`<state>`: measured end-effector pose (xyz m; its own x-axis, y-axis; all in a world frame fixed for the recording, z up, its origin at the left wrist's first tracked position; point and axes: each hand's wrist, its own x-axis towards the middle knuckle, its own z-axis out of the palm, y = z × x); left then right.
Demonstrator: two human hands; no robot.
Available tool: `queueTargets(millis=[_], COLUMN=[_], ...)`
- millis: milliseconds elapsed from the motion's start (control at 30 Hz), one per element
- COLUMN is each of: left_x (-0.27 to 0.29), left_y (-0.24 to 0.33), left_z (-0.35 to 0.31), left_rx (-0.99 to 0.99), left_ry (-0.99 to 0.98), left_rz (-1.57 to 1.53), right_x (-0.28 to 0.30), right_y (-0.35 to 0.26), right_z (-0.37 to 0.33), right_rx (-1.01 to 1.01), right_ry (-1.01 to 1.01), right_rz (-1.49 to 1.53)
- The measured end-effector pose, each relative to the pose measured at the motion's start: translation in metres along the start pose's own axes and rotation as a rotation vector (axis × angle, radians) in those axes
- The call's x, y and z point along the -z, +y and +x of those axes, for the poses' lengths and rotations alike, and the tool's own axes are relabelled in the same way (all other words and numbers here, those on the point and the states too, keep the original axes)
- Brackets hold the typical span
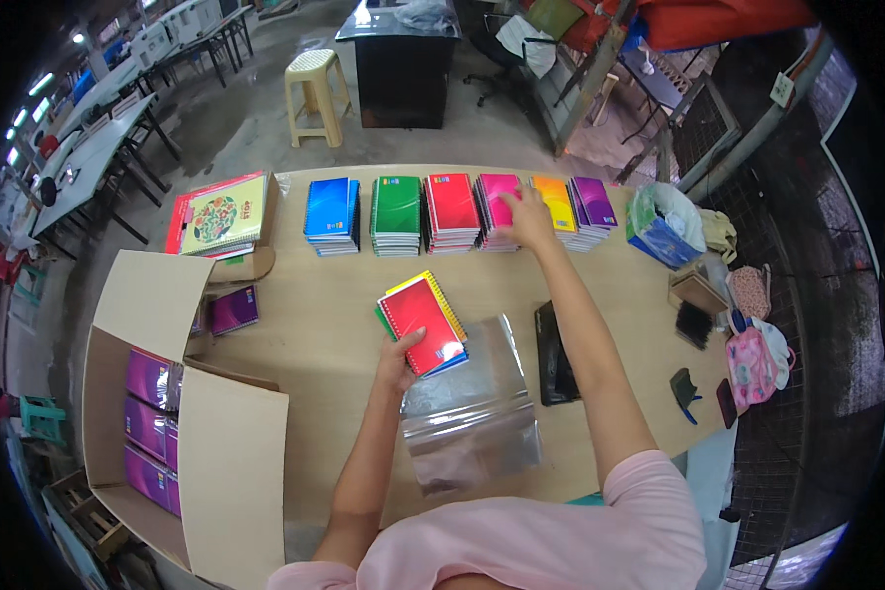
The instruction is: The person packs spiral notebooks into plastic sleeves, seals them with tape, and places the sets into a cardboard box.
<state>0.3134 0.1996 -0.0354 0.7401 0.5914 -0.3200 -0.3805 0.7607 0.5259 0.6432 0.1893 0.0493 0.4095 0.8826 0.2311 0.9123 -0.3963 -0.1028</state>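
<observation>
Along the tabletop's [315,393] far edge I see six stacks of notebooks [396,204] in a row; the right hand [527,218] is at the pink stack [498,187], whether gripping one I can't tell. Toward the middle, the left hand [397,364] grasps a fan of notebooks [423,320], red uppermost. Clear plastic bags [472,447] lie beside it, a black case [553,354] sits near the right forearm [592,354], and an open box [234,472] crowds the left edge.

Small printed labels [437,180] on notebooks [421,320]; lettering too tiny to read.
</observation>
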Motion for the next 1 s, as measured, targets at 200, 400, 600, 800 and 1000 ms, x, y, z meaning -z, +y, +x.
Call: queueTargets(millis=[200,400,600,800,1000], left_x=[-0.009,0.003,-0.006,-0.009,-0.013], left_y=[-0.001,0.002,-0.010,-0.033,-0.041], left_z=[0.014,0.010,0.013,-0.005,-0.028], left_rx=[-0.012,-0.019,0.256,0.446,0.386], left_ry=[-0.014,-0.002,-0.133,-0.200,-0.068], left_rz=[0.029,0.034,-0.049,0.060,0.080], right_x=[-0.042,0.058,0.065,0.036,-0.010], right_y=[0.033,-0.044,-0.038,-0.038,0.141], right_z=[-0.013,-0.073,-0.117,-0.121,-0.062], right_rx=[0.011,-0.143,0.554,0.439,-0.457], right_ry=[0.029,0.254,-0.081,-0.155,0.534], right_rz=[0.033,0.658,1.275,0.902,0.791])
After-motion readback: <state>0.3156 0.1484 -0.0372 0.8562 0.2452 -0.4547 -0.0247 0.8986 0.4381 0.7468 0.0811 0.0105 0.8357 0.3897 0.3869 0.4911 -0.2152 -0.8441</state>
